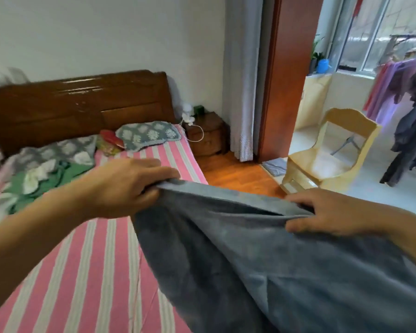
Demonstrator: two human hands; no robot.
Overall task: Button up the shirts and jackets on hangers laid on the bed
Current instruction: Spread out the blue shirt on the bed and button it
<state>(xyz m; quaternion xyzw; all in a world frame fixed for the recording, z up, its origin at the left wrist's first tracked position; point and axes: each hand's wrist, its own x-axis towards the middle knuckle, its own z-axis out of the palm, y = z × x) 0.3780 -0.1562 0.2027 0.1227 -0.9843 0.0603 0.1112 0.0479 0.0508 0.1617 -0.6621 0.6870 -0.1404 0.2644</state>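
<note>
Grey fleecy cloth (262,260) fills the near right of the view, hanging in heavy folds from its upper edge, which is stretched between both hands over the side of the bed (87,272). Whether it is a jacket or a blanket cannot be told; no buttons, collar or hanger show on it. The left hand (127,186) has its grip clamped on the far corner of that edge, thumb under and fingers curled over the fabric. The right hand (327,212) pinches the same edge nearer the body, thumb against the front face and fingers behind. Held apart like this, the two hands keep the edge taut so the cloth hangs flat and can be spread or swung, probably to lay it down on the pink-and-white striped sheet or to clear it away.

Toward the wooden headboard (77,104) lie a rumpled green and grey floral quilt (46,169), a grey patterned pillow (149,134) and a small red item beside it. No shirt on a hanger is visible on the bed, so buttoning looks not yet begun here. Garments (408,121) hang on a rail out on the balcony at right, past a pale wooden chair (332,155), and a nightstand (207,135) stands by the curtain.
</note>
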